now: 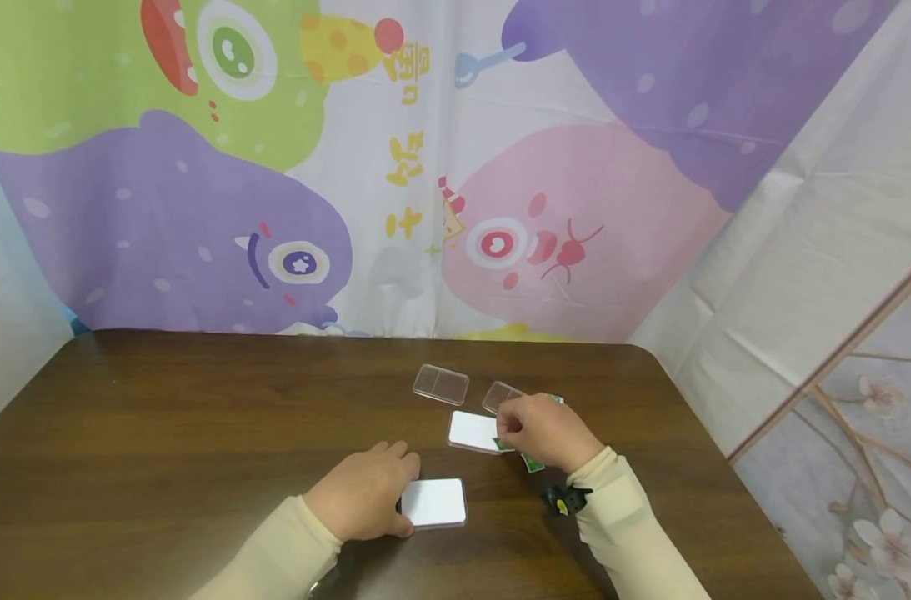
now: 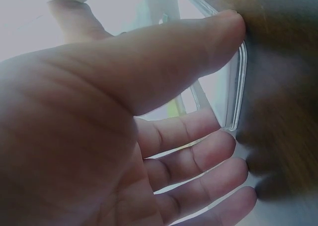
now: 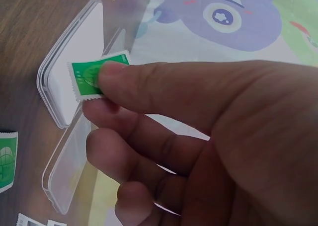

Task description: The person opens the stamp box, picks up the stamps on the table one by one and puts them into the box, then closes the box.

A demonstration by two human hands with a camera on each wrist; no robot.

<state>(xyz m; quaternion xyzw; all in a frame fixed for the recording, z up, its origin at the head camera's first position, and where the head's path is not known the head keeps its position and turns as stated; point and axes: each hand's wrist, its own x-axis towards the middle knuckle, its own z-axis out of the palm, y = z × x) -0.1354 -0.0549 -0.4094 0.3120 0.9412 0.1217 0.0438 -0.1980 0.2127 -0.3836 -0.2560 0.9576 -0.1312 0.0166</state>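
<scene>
My left hand [image 1: 368, 492] holds a clear flat plastic case with a white insert [image 1: 434, 502] by its left end, thumb at the near edge and index finger at the far edge. In the left wrist view the case's clear rim [image 2: 239, 87] runs between thumb and index finger. Farther right, my right hand [image 1: 548, 429] pinches a small green postage stamp with perforated edges [image 3: 85, 79] between thumb and index finger. That stamp is over the right end of a second white-filled case [image 1: 472, 430], part of which the hand hides.
Two clear lids, one at the back [image 1: 441, 384] and another [image 1: 500, 393] partly behind the right hand, lie on the brown table [image 1: 200, 450]. A loose green stamp [image 1: 533, 463] lies by the right wrist. More stamps [image 3: 31, 221] show below it in the right wrist view. A cartoon curtain [image 1: 395, 275] hangs behind.
</scene>
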